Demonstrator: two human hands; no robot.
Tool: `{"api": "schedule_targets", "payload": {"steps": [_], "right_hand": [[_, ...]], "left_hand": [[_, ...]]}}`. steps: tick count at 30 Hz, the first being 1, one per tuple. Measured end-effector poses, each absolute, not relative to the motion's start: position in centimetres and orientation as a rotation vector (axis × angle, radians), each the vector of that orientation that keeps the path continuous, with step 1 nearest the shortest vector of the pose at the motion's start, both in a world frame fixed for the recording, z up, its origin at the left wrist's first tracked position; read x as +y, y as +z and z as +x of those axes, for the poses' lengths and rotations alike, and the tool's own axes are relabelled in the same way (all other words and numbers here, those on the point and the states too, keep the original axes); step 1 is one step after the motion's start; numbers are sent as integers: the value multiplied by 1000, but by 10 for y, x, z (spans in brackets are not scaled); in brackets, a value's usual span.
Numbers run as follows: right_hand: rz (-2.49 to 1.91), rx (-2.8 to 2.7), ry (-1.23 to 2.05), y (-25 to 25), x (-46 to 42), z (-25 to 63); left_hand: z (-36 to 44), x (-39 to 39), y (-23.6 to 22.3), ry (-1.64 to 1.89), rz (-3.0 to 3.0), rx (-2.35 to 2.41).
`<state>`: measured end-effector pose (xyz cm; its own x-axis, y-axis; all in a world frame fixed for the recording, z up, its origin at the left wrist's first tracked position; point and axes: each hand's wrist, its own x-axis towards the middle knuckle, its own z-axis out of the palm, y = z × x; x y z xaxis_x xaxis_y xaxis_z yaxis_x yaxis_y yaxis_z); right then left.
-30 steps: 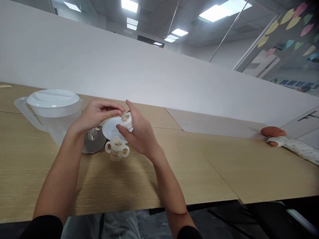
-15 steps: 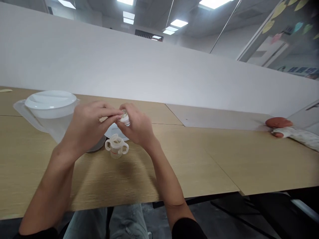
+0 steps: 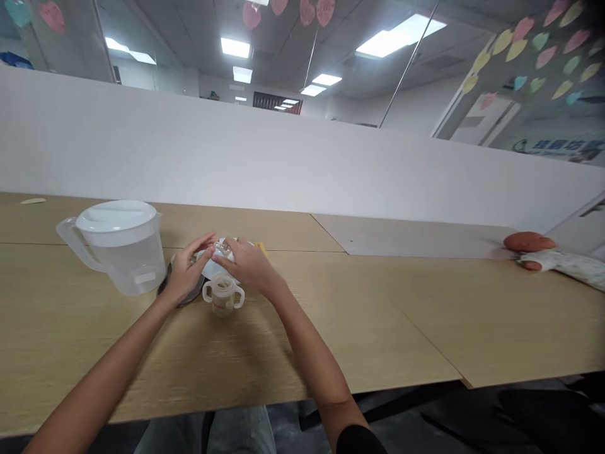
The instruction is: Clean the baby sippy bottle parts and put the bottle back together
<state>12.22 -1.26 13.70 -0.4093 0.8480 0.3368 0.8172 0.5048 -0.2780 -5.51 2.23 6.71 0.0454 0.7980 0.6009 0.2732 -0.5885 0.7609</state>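
Above a white plate (image 3: 211,270), both hands meet around a small clear plastic piece (image 3: 222,248), partly covered by the fingers. My right hand (image 3: 248,263) grips it from the right with thumb and fingertips. On the other side, my left hand (image 3: 188,270) has its thumb and fingers closed about the piece's left edge. Just below them a small two-handled clear cup (image 3: 223,296) stands upright on the table, its top open. The plate's far side is hidden behind the right hand.
A large clear pitcher (image 3: 132,258) with a white lid stands to the left. Beside it lies a dark round dish (image 3: 189,296), partly under the left hand. Something yellow (image 3: 261,247) shows behind the right hand. A reddish-brown object (image 3: 528,241) and a patterned cloth (image 3: 567,261) lie far right.
Both hands have moved lower and a little farther away, with the clear piece between them. The view has tilted up. Pitcher and cup stay in place on the table.
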Motion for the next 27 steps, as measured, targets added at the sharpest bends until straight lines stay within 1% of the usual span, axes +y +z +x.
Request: {"api": "schedule_targets", "payload": {"steps": [4,7,11,15,19,27], "right_hand": [[-1257,-2211,93,141,-14,120],[-1096,-2138,201,143,-13,119],[-1037,-1994,314,145,-15,119],[-1069,-2119,432,140,-11,118],[-1203,-2212,317,129,0,111],[-1208,-2437,180,118,2,104]], "left_hand": [[-62,8,37,1597,2091,1139],[-65,3,22,1535,2360,1121],[-63,5,10,1529,2542,1077],[-59,11,-6,1452,2469,1218],[-56,11,-16,1378,2307,1275],[-51,8,-18,1386,2192,1297]]}}
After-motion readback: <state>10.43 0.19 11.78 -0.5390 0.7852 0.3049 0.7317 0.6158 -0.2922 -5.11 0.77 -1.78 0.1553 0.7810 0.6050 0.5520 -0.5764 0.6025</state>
